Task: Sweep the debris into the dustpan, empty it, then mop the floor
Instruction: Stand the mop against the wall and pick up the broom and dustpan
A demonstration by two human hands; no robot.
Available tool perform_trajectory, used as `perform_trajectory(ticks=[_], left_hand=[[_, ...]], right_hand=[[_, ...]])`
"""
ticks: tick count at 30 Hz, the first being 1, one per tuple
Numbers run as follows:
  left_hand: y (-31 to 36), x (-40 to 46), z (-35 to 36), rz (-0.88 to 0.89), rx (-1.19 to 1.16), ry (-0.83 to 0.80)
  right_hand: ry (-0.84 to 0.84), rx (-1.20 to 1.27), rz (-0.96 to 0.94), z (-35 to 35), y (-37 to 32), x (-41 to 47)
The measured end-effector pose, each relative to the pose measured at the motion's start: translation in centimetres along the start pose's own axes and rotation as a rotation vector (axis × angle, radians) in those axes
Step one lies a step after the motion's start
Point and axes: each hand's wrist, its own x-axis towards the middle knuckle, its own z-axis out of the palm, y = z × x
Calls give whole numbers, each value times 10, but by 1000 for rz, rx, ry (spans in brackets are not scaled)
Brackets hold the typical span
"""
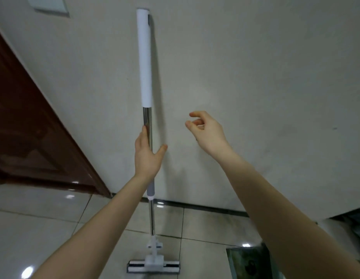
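Upright mop (146, 81) against wall (255, 77); left hand (147, 156) fingers straight, touching pole; right hand (207, 131) loosely curled, empty.

An indoor room or hallway, likely in a home. Glossy pale floor tiles (44, 214) meet a plain painted wall (255, 77) at a dark skirting strip (205, 207). A brown wooden door (28, 137) stands left.

Left hand (147, 152) flat against upright mop (147, 117)

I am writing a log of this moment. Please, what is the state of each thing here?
mop: upright, leaning on the wall, head on the floor
left hand: open, fingers touching the mop pole
right hand: loosely curled, holding nothing
door: closed
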Motion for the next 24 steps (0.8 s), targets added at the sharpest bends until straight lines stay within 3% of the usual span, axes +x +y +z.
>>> perform_trajectory(ticks=[6, 11, 19, 24], left_hand=[[44, -88, 53, -45, 45, -13], [108, -187, 152, 59, -1, -301], [172, -297, 306, 250, -17, -747], [197, -326, 386, 275, -30, -962]], right_hand=[[-32, -13, 9, -106, 63, -84], [29, 0, 91, -213, 119, -165], [488, 83, 350, -351, 207, -273], [683, -28, 509, -399, 255, -305]])
